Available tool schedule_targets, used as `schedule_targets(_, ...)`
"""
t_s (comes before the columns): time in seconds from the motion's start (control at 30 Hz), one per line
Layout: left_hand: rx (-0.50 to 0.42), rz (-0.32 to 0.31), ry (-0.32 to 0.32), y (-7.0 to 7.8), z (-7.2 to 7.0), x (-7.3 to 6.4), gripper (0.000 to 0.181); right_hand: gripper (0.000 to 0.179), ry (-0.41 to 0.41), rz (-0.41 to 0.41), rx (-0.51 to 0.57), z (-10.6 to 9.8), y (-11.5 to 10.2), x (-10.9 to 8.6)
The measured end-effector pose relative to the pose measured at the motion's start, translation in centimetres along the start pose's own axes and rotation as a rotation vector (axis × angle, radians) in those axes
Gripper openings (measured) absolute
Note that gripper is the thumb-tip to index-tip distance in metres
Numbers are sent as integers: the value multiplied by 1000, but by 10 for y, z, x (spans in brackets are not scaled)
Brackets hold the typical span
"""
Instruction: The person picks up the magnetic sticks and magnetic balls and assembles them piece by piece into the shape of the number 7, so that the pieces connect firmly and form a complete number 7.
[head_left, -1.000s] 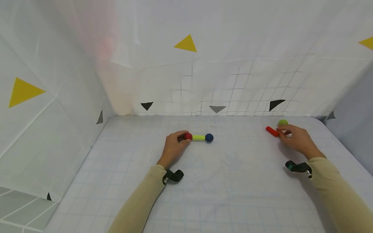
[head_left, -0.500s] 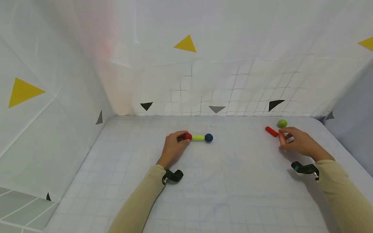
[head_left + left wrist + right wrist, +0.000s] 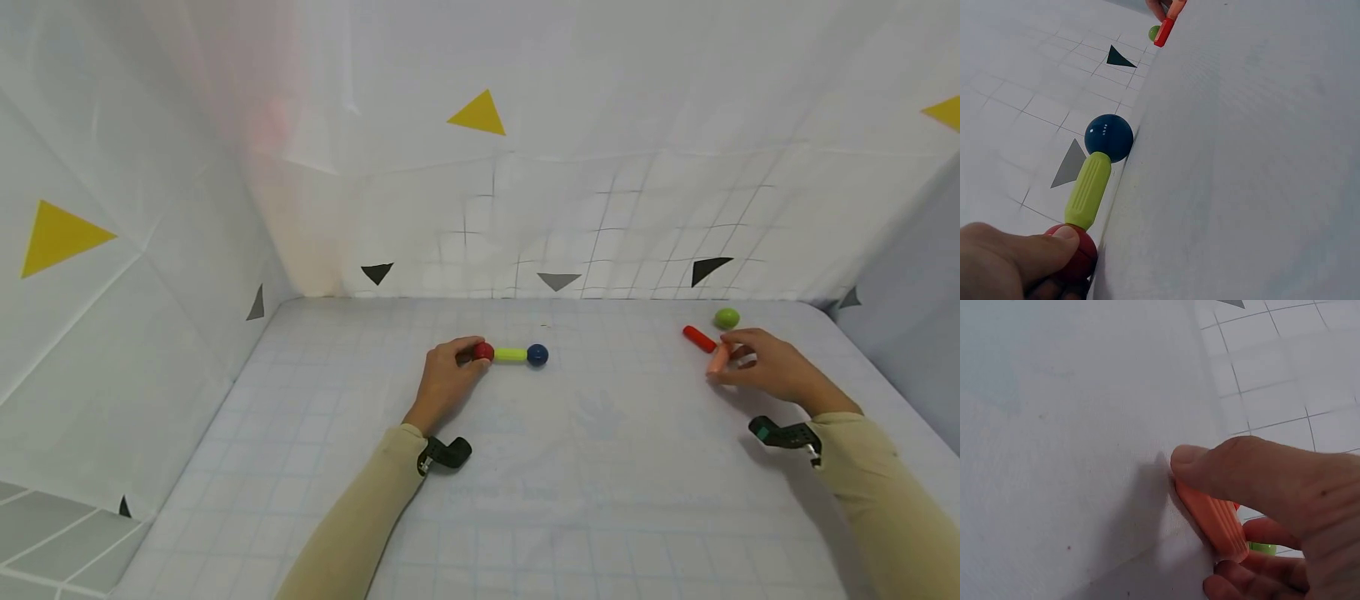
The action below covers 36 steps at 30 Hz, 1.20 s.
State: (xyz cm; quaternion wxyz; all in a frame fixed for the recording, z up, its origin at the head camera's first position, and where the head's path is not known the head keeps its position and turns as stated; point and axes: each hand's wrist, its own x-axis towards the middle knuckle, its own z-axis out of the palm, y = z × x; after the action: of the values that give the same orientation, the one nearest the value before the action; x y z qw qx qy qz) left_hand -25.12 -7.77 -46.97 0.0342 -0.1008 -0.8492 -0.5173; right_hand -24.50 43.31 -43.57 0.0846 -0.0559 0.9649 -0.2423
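Observation:
My left hand (image 3: 447, 377) pinches a red ball (image 3: 1077, 255) between thumb and fingers at the middle of the table. A lime-yellow ridged rod (image 3: 1089, 190) runs from that ball to a dark blue ball (image 3: 537, 355), the three forming one dumbbell shape. Over on the right, my right hand (image 3: 767, 367) holds an orange ridged rod (image 3: 1213, 520) by its ends, thumb at the near end and fingers at the far one. Just beyond its fingertips lie a red rod (image 3: 699, 338) and a green ball (image 3: 727, 318).
A white sheet with faint grid lines covers the table (image 3: 570, 467). White walls rise at the back and sides, marked with yellow triangles (image 3: 480, 113) and dark ones (image 3: 377, 272). Black wrist cameras (image 3: 780, 433) sit on both wrists.
My right hand has drawn back slightly from the green ball, bringing the orange rod into view; the rod's near end has since swung left. My left hand and the dumbbell shape stay put.

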Motion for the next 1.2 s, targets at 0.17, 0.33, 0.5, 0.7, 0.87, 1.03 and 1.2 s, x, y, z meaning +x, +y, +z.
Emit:
schedule_targets(0.17, -16, -11, -2, 0, 0, 0, 41, 93, 5, 34, -28, 0, -3, -1)
schedule_targets(0.33, -21, -8, -8, 0, 0, 0, 42, 104, 3, 80, -60, 0, -5, -5)
schedule_targets(0.5, -7, -2, -5, 1, 0, 0, 43, 107, 18, 92, -79, 0, -7, -6)
schedule_targets(0.7, -8, -9, -8, 1, 0, 0, 43, 100, 28, 99, -64, 1, -6, -6)
schedule_targets(0.87, -3, -3, -9, 0, 0, 0, 42, 101, 39, 121, -17, 2, -5, -5)
schedule_targets(1.03, -5, -2, -5, 1, 0, 1, 41, 101, 88, 125, 17, 3, -5, -7)
schedule_targets(1.2, -10, -2, 0, 1, 1, 1, 41, 101, 145, 119, 50, 3, -8, -10)
